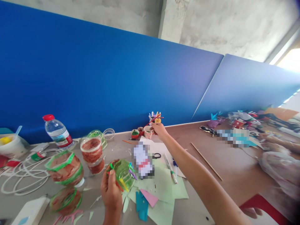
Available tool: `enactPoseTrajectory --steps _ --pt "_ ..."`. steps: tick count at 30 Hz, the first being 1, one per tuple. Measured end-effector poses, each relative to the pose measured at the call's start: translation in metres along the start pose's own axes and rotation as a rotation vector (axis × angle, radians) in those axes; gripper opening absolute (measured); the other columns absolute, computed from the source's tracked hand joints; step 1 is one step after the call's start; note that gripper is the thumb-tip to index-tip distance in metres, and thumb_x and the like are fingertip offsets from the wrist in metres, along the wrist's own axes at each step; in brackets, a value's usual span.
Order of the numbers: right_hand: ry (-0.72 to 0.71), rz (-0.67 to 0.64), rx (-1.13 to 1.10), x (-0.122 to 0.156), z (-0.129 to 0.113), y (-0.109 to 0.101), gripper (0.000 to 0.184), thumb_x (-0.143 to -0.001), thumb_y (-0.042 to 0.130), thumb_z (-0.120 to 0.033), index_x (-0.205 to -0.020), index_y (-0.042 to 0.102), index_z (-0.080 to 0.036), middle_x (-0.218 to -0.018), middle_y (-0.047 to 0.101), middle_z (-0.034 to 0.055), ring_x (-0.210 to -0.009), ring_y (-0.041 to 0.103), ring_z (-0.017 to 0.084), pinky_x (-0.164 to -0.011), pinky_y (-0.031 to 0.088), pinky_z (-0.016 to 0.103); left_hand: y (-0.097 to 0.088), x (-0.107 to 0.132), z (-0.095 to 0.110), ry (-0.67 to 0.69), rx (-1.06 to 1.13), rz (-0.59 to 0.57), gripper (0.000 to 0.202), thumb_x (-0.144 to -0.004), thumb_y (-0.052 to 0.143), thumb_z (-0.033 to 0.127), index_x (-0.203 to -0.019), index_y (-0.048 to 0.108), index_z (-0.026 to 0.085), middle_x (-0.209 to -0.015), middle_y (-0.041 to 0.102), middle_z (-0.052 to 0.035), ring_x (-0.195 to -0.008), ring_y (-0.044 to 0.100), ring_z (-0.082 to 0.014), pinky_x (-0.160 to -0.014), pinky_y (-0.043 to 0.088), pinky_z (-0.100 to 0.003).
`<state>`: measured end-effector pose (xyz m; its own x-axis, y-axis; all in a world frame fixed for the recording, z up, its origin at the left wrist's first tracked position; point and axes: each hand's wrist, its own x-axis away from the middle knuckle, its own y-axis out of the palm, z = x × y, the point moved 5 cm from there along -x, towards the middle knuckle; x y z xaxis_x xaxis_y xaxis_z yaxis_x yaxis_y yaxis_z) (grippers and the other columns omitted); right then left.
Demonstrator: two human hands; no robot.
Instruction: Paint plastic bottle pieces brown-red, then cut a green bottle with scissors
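My left hand (111, 187) is wrapped round the side of a clear green plastic container (125, 172), tilted above the table. Coloured strips stick out round its rim, among them a yellow strip (123, 185) and a purple one. My right arm stretches to the back of the table, where my right hand (158, 129) has its fingers closed at the rim of a patterned paper cup (148, 132). What those fingers pinch, if anything, is too small to make out. Just behind them are thin red and dark sticks (155, 119) and a holder of pens.
Left of the container stand brown-painted tubs (91, 150) and a water bottle (58, 132). A phone (142, 161), scissors (156, 155) and a marker (172, 173) lie over green paper (161, 181). A wooden stick (206, 161) lies at right. Another person's arm (276, 140) rests further right.
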<state>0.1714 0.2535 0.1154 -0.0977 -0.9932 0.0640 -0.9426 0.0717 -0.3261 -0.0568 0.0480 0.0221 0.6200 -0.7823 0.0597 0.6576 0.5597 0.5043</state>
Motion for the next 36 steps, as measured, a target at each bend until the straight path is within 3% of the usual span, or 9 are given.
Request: enactPoseTrajectory --steps 5,8,12,14,17,23,27,31,36 --pt "-0.159 -0.343 -0.109 0.093 0.013 0.015 0.016 -0.088 0.057 -0.024 -0.094 0.068 -0.014 -0.073 0.068 0.0027 -0.05 0.052 0.008 -0.05 0.044 0.022 0.004 0.001 0.001 0.025 0.034 0.0 0.036 -0.07 0.077 0.049 -0.094 0.07 0.023 -0.087 0.072 -0.0011 -0.077 0.067 -0.0159 -0.063 0.055 -0.023" --pt "-0.307 -0.518 -0.072 0.144 0.02 0.032 0.026 -0.084 0.06 -0.026 -0.106 0.067 -0.015 -0.08 0.07 0.0051 -0.064 0.062 0.015 -0.061 0.051 0.029 0.013 0.005 0.004 0.003 0.081 -0.027 0.038 -0.068 0.079 0.048 -0.096 0.071 0.023 -0.087 0.072 -0.0003 -0.073 0.067 -0.0132 -0.063 0.055 -0.022" --pt "-0.488 -0.524 0.041 0.177 0.023 0.051 0.081 -0.07 0.078 -0.028 -0.142 0.044 -0.018 -0.135 0.057 0.017 -0.12 0.057 0.03 -0.102 0.045 0.048 0.03 0.015 0.017 -0.036 0.171 -0.122 0.037 -0.064 0.083 0.042 -0.092 0.071 0.022 -0.086 0.074 -0.0005 -0.079 0.07 -0.0156 -0.07 0.057 -0.025" --pt "-0.503 -0.549 0.034 0.182 0.025 0.06 0.104 -0.063 0.084 -0.028 -0.151 0.029 -0.019 -0.15 0.041 0.0193 -0.137 0.042 0.035 -0.112 0.035 0.052 0.039 0.021 0.022 -0.082 0.189 -0.178 0.035 -0.064 0.084 0.038 -0.092 0.071 0.023 -0.086 0.075 0.0003 -0.079 0.071 -0.0157 -0.072 0.057 -0.025" --pt "-0.515 -0.53 -0.022 0.183 0.028 0.063 0.112 -0.062 0.084 -0.026 -0.154 0.019 -0.02 -0.153 0.035 0.0194 -0.141 0.036 0.038 -0.114 0.032 0.054 0.051 0.027 0.028 -0.129 0.212 -0.247 0.034 -0.066 0.083 0.033 -0.096 0.07 0.024 -0.091 0.076 -0.0004 -0.083 0.072 -0.0169 -0.076 0.057 -0.027" --pt "-0.599 -0.381 -0.268 0.18 0.032 0.047 0.099 -0.066 0.078 -0.021 -0.149 0.024 -0.017 -0.139 0.049 0.0171 -0.13 0.048 0.033 -0.111 0.037 0.048 0.068 0.026 0.027 -0.285 0.313 -0.37 0.025 -0.068 0.082 0.03 -0.088 0.07 0.02 -0.112 0.072 -0.0044 -0.103 0.067 -0.0202 -0.088 0.055 -0.03" --pt "-0.539 -0.264 -0.489 0.167 0.04 0.031 0.073 -0.073 0.074 -0.034 -0.137 0.042 -0.021 -0.122 0.059 0.0108 -0.113 0.058 0.029 -0.101 0.046 0.045 0.068 0.012 0.029 -0.297 0.464 -0.37 0.023 -0.066 0.084 0.028 -0.08 0.067 0.021 -0.115 0.07 -0.003 -0.105 0.066 -0.0203 -0.089 0.056 -0.033" --pt "-0.393 -0.196 -0.747 0.154 0.051 0.02 0.062 -0.073 0.073 -0.049 -0.125 0.054 -0.022 -0.104 0.068 0.0075 -0.101 0.064 0.027 -0.089 0.053 0.042 0.063 -0.002 0.035 -0.222 0.517 -0.348 0.027 -0.065 0.086 0.029 -0.08 0.065 0.021 -0.09 0.071 0.0009 -0.079 0.067 -0.0141 -0.083 0.058 -0.034" --pt "-0.246 -0.304 -0.957 0.149 0.057 0.022 0.059 -0.067 0.077 -0.053 -0.114 0.062 -0.021 -0.093 0.072 0.0074 -0.091 0.069 0.029 -0.076 0.058 0.041 0.061 -0.004 0.043 -0.193 0.398 -0.409 0.03 -0.068 0.085 0.034 -0.084 0.064 0.019 -0.062 0.055 0.0066 -0.045 0.042 -0.0035 -0.052 0.048 -0.018"
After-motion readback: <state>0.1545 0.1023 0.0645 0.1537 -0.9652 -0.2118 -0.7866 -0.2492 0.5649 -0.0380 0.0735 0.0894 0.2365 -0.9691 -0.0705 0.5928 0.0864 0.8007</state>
